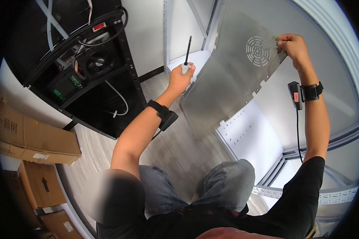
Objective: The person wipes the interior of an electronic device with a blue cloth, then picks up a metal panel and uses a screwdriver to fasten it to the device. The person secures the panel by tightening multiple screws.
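Observation:
My left hand (pixel 178 81) is closed round the pale handle of a screwdriver (pixel 188 51), whose dark shaft points up and away from me. Beside it stands a large grey sheet-metal panel (pixel 224 67), tilted, with a round slotted vent and notches along its edge. The fingers of my right hand (pixel 296 48) grip the panel's upper right edge near the vent. Whether my left hand touches the panel's left edge, I cannot tell. At the left is an opened black machine cabinet (pixel 127 79), showing a fan (pixel 99 63), a green-lit circuit board (pixel 73 83) and a red switch (pixel 99 26).
Cardboard boxes (pixel 44 137) are stacked at the left. White metal shelving (pixel 251 139) stands behind and below the panel. A loose grey hose (pixel 123 101) hangs inside the cabinet. My knees (pixel 227 183) are over the wood-look floor (pixel 163 153).

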`<action>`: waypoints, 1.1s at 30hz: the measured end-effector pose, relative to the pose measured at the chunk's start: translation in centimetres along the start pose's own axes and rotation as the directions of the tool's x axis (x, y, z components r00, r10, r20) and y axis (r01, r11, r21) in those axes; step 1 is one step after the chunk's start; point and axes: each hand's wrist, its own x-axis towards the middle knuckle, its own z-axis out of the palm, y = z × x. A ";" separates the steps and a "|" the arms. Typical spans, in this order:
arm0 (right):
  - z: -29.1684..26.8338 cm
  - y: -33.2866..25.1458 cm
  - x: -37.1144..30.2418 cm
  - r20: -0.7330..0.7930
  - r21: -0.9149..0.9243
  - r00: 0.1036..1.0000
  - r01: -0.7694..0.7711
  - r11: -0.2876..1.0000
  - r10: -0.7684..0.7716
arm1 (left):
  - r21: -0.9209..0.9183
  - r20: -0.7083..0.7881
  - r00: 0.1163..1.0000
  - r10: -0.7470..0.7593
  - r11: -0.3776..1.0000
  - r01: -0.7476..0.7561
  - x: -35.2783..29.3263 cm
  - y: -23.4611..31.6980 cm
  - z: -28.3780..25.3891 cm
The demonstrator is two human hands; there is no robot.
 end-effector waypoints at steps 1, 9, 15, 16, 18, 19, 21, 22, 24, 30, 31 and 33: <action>0.4 -0.8 -0.3 0.013 -0.023 0.999 0.034 0.999 -0.034 | 0.107 -0.073 0.992 0.102 0.990 -0.094 0.7 -0.7 -0.5; 2.5 -3.3 -5.6 0.205 -0.024 0.971 0.133 0.991 -0.125 | 0.105 -0.105 0.975 0.195 0.977 -0.184 0.0 -2.0 -2.7; 2.3 -4.6 -8.5 0.203 -0.002 0.956 0.217 0.976 -0.212 | -0.069 -0.013 0.984 0.178 0.981 -0.179 -0.1 -4.4 -2.1; 2.1 -4.9 -8.8 0.200 -0.005 0.953 0.235 0.972 -0.230 | -0.058 0.038 0.987 0.155 0.986 -0.153 -0.3 -4.8 -2.4; 2.0 -4.9 -9.1 0.183 -0.011 0.953 0.246 0.969 -0.240 | -0.086 -0.031 0.984 0.176 0.980 -0.178 -1.1 -4.9 -2.4; 2.0 -4.7 -9.1 0.173 -0.009 0.955 0.245 0.969 -0.240 | -0.097 -0.069 0.980 0.185 0.977 -0.191 -1.6 -4.9 -2.5; 1.8 -4.5 -9.3 0.159 0.033 0.953 0.257 0.966 -0.258 | -0.091 -0.109 0.971 0.211 0.971 -0.221 -2.7 -3.9 -3.5; 1.5 -4.5 -9.5 0.159 0.060 0.949 0.266 0.962 -0.272 | -0.085 -0.133 0.966 0.223 0.968 -0.235 -3.4 -3.4 -4.1; 1.0 -4.0 -9.8 0.122 0.148 0.937 0.309 0.939 -0.328 | -0.081 -0.199 0.950 0.241 0.962 -0.261 -5.0 -1.3 -4.4; 2.5 -3.0 -9.8 0.035 0.431 0.909 0.362 0.826 -0.416 | -0.006 -0.370 0.884 0.286 0.951 -0.310 -9.6 0.8 -8.0; 3.0 -3.0 -9.5 0.026 0.472 0.912 0.350 0.809 -0.410 | 0.083 -0.398 0.855 0.332 0.941 -0.327 -10.2 1.1 -8.9; 3.7 -2.9 -8.4 -0.024 0.652 0.905 0.336 0.680 -0.424 | 0.035 -0.431 0.843 0.321 0.940 -0.339 -11.7 1.1 -11.0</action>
